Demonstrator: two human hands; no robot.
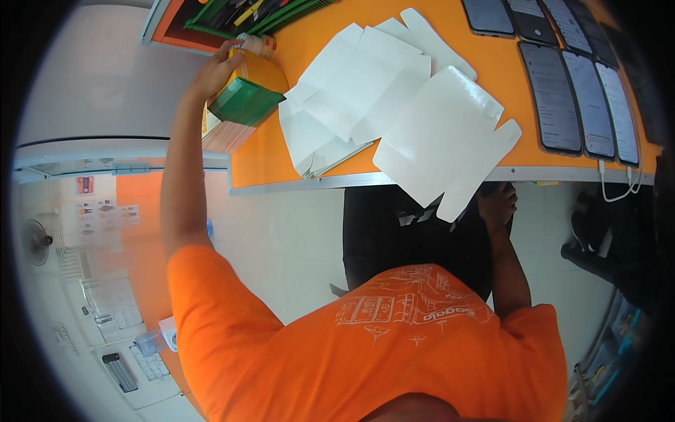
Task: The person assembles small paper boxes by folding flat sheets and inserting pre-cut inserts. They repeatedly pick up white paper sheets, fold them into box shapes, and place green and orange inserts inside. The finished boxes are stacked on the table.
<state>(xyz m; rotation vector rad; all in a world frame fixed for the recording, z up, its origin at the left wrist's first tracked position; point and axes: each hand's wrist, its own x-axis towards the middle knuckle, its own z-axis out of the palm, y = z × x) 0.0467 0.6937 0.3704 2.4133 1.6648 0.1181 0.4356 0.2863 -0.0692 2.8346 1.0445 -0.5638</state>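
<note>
My left hand (pixel 216 70) reaches to the far left of the orange table, its fingers closed over a yellow and green box (pixel 247 98). Just beyond the fingers stands a roll of tape (pixel 259 45). A stack of pinkish paper or card (pixel 228 135) lies beside the box, towards me. My right hand (pixel 498 204) is low, by the table's front edge and against my dark trousers. Its fingers look curled; whatever they may hold is hidden. Unfolded white cardboard boxes (pixel 365 77) lie overlapping in the middle, and one flat piece (pixel 443 133) juts over the front edge.
Several phones (pixel 552 98) lie in rows at the right, some with white cables (pixel 606 184) hanging off the edge. A green tray (pixel 299 15) of tools sits at the far left. Another person's dark-clad leg and shoe (pixel 590 246) show at the right.
</note>
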